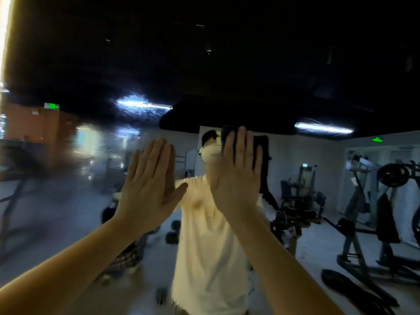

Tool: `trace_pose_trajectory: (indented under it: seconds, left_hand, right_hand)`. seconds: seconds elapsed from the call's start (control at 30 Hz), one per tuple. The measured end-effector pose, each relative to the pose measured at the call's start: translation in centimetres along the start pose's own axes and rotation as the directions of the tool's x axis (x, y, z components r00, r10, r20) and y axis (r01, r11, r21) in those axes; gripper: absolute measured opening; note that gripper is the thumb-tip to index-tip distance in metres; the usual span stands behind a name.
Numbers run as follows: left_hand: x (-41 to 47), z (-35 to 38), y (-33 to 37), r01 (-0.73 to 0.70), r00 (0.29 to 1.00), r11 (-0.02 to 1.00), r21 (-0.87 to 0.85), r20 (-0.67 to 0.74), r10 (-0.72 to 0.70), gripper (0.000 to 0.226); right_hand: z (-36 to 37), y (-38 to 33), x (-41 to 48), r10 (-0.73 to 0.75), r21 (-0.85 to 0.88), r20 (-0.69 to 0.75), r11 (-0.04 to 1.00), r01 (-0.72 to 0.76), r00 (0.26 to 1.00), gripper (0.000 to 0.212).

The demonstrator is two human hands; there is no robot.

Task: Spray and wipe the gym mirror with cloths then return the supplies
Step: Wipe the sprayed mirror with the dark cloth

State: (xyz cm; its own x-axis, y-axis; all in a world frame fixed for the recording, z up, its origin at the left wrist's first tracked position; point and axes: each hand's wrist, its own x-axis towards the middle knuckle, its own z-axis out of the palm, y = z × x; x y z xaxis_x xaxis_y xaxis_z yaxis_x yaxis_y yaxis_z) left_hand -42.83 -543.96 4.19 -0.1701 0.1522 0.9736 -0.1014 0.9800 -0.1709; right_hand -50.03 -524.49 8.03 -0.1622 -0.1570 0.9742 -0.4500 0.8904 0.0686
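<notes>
The gym mirror fills the view in front of me. My right hand presses a dark cloth flat against the glass with straight fingers; the cloth shows above and to the right of the fingers. My left hand lies flat on the mirror just to the left, fingers straight and together, holding nothing I can see. The glass to the left looks hazy and smeared. No spray bottle is in view.
The mirror reflects a person in a pale shirt, weight machines at the right, and ceiling lights. A bright strip runs down the mirror's left edge.
</notes>
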Motion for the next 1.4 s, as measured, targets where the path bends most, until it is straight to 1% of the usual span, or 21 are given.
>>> trace_pose_trajectory:
  seconds: [0.1,0.2,0.27,0.33,0.37,0.4,0.43,0.5,0.6,0.67,0.73,0.8,0.87,0.9,0.97,1.03,1.07,1.13,1.27,1.4]
  left_hand:
    - [-2.5,-1.1,-1.3,0.017,0.999,1.0,-0.011,0.032,-0.017,0.086]
    - [-4.4,-2.0,-1.5,0.041,0.998,0.999,-0.013,0.038,-0.041,0.079]
    - [-5.4,-2.1,-1.2,0.071,0.997,0.997,-0.022,0.041,-0.07,0.079]
    - [-6.3,-1.9,-0.4,0.114,0.992,0.993,-0.04,0.059,-0.112,0.078]
    - [-6.6,-1.7,0.1,0.125,0.991,0.991,-0.052,0.062,-0.122,0.077]
    - [-6.9,-1.5,0.7,0.123,0.991,0.99,-0.064,0.057,-0.119,0.076]
    - [-7.1,-1.3,1.4,0.112,0.993,0.991,-0.075,0.047,-0.108,0.075]
    - [-7.2,-0.6,3.1,0.096,0.995,0.991,-0.097,0.041,-0.093,0.075]
    - [-7.1,0.7,5.5,0.159,0.986,0.978,-0.134,0.079,-0.15,0.083]
    - [-7.1,1.6,6.7,0.21,0.976,0.97,-0.125,0.079,-0.202,0.089]
    - [-7.1,2.3,7.1,0.208,0.977,0.974,-0.094,0.061,-0.203,0.093]
    - [-7.2,2.8,7.0,0.193,0.98,0.979,-0.067,0.055,-0.19,0.094]
    - [-7.2,3.0,6.9,0.192,0.98,0.98,-0.048,0.057,-0.189,0.095]
    - [-7.2,3.0,6.8,0.188,0.981,0.981,-0.04,0.059,-0.186,0.095]
    - [-7.3,2.9,6.6,0.168,0.984,0.985,-0.028,0.066,-0.166,0.096]
    - [-7.3,2.8,6.5,0.152,0.986,0.988,-0.02,0.076,-0.15,0.096]
    - [-7.4,2.7,6.4,0.153,0.985,0.988,-0.02,0.085,-0.151,0.097]
    - [-7.3,2.4,6.4,0.155,0.983,0.988,-0.027,0.104,-0.152,0.099]
    - [-7.4,1.2,5.0,0.101,0.988,0.993,-0.066,0.128,-0.092,0.094]
    - [-8.4,-0.7,3.2,0.012,0.993,0.996,-0.093,0.114,-0.001,0.078]
  right_hand:
    - [0.7,-3.9,-0.3,-0.146,0.016,0.031,0.989,0.146,0.989,0.072]
    - [1.3,-6.6,-1.2,-0.293,0.042,0.057,0.956,0.291,0.954,0.07]
    - [1.7,-7.2,-2.1,-0.434,0.052,0.081,0.901,0.431,0.897,0.069]
    - [1.8,-6.3,-3.3,-0.586,0.024,0.134,0.808,0.588,0.799,0.067]
    - [1.7,-5.3,-3.8,-0.629,0.016,0.15,0.773,0.634,0.763,0.066]
    - [1.5,-4.1,-4.3,-0.642,0.013,0.156,0.761,0.648,0.751,0.065]
    - [1.3,-2.7,-4.6,-0.626,0.008,0.156,0.774,0.633,0.764,0.064]
    - [0.7,0.2,-4.8,-0.536,-0.014,0.136,0.84,0.542,0.833,0.064]
    - [-0.3,5.1,-5.0,-0.36,-0.041,0.062,0.931,0.363,0.931,0.069]
    - [-0.9,8.7,-5.4,-0.242,-0.045,0.027,0.969,0.243,0.97,0.07]
    - [-1.3,11.5,-6.2,-0.14,-0.05,0.008,0.989,0.14,0.99,0.073]
    - [-1.6,13.4,-7.2,-0.061,-0.059,-0.011,0.996,0.06,0.998,0.077]
    - [-1.7,14.7,-8.3,0.057,-0.032,-0.065,0.998,-0.059,0.996,0.071]
    - [-1.6,15.1,-9.0,0.148,-0.006,-0.094,0.989,-0.149,0.985,0.069]
    - [-1.3,15.6,-10.0,0.316,0.039,-0.143,0.949,-0.313,0.938,0.068]
    - [-0.7,14.7,-10.7,0.423,0.069,-0.171,0.906,-0.417,0.89,0.067]
    - [-0.5,13.8,-10.8,0.452,0.083,-0.171,0.892,-0.445,0.875,0.068]
    - [-0.2,11.6,-10.8,0.439,0.092,-0.145,0.898,-0.43,0.887,0.07]
    - [0.6,6.6,-10.9,0.237,0.046,-0.057,0.971,-0.235,0.97,0.071]
    - [1.5,1.3,-10.3,0.056,0.044,-0.019,0.998,-0.055,0.998,0.071]
